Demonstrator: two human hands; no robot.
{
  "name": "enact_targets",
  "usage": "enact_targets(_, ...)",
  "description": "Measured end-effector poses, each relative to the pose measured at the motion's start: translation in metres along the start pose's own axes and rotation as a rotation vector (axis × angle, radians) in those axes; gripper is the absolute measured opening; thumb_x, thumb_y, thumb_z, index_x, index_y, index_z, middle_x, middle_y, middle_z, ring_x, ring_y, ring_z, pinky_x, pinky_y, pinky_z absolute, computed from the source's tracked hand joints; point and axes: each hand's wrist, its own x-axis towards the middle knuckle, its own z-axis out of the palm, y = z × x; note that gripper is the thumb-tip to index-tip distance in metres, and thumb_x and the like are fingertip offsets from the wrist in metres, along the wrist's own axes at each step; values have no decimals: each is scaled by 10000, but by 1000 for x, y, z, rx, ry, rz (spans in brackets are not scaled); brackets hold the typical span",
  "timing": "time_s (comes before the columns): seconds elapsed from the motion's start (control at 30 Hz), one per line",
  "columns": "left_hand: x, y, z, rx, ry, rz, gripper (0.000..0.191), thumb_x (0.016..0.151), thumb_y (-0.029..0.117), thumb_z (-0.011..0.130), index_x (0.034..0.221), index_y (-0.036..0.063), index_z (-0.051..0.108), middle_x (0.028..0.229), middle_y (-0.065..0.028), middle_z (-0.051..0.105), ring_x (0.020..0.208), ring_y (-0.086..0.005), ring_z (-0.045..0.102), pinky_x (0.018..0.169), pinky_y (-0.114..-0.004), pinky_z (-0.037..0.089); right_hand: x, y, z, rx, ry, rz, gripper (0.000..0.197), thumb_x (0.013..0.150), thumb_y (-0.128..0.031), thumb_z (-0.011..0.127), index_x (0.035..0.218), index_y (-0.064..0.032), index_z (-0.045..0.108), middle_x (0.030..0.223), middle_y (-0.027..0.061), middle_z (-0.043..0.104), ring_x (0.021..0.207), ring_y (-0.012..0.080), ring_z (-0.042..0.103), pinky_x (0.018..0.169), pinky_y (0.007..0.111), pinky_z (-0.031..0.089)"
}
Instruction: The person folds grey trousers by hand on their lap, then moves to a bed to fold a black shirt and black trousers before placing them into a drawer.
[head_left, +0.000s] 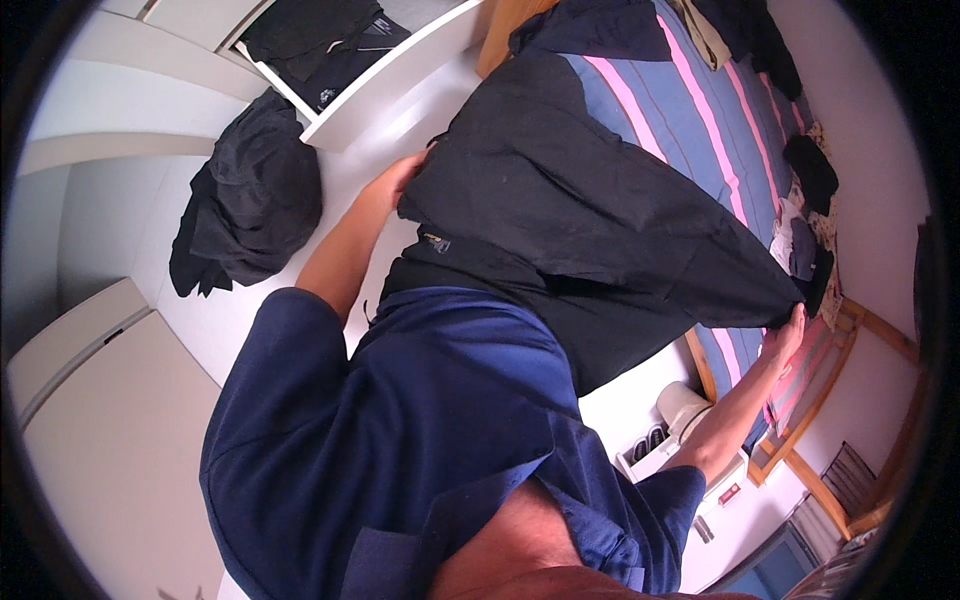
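A wide black cloth garment (555, 180) is stretched between my two hands, partly over the bed edge. Its exact kind is hard to tell from the folds. My left hand (409, 178) grips its near left edge, fingers mostly hidden behind the cloth. At the far right, my right hand (785, 337) pinches a tapering end of the same garment. Just below the held cloth, my own black lower garment (465, 262) shows a small printed mark, under my dark blue shirt (450, 390).
A bed with a blue and pink striped cover (697, 142) bears dark clothes (600, 30) and a small pile (802, 240). An open white drawer (405, 79) holds black clothes. Another black heap (255, 195) lies left. A beige bin (681, 405) stands near shoes (649, 442).
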Motion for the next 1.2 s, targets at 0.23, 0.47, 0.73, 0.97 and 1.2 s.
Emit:
enact_targets(0.23, -44, -1, -42, -177, -368, 190, 606, 1041, 468, 453, 1449, 21, 453, 1431, -146, 543, 1295, -270, 544, 1128, -435, 398, -13, 4, -1, 111, 27, 63, 420, 1023, -317, 556, 1330, -31, 568, 1315, 117, 628, 1146, 247, 634, 1007, 386, 497)
enact_targets(0.47, -67, -17, -37, -236, -434, 181, 582, 1046, 433, 461, 1454, 19, 440, 1433, -155, 538, 1296, -275, 546, 1123, -453, 404, -19, 15, -18, 164, 50, 101, 428, 1030, -322, 538, 1328, -17, 578, 1335, 126, 621, 1192, 241, 611, 1065, 381, 457)
enact_targets(0.73, -79, 28, 6, -146, -367, 460, 497, 1007, 341, 571, 1353, -15, 534, 1329, -152, 613, 1154, -273, 633, 1062, -440, 463, -46, 12, -65, 269, -55, -26, 497, 979, -353, 615, 1324, 2, 569, 1312, 145, 629, 1205, 274, 594, 1086, 437, 421)
enact_targets(0.97, -201, 62, 89, 788, -171, 1272, 336, 848, 153, 766, 1106, -47, 684, 1250, -131, 609, 1151, -255, 587, 1016, -347, 418, -155, 41, -177, 605, 293, -111, 537, 986, -388, 583, 1313, 38, 563, 1318, 180, 619, 1243, 329, 569, 1124, 499, 390)
enact_targets(1.2, -208, 53, 87, 991, -230, 1249, 242, 724, -20, 790, 922, -71, 660, 1304, -169, 544, 1219, -275, 524, 1046, -350, 378, -188, 119, -232, -678, 310, 414, 419, 967, -364, 576, 1150, -5, 689, 1021, 109, 722, 912, 268, 657, 820, 422, 514)
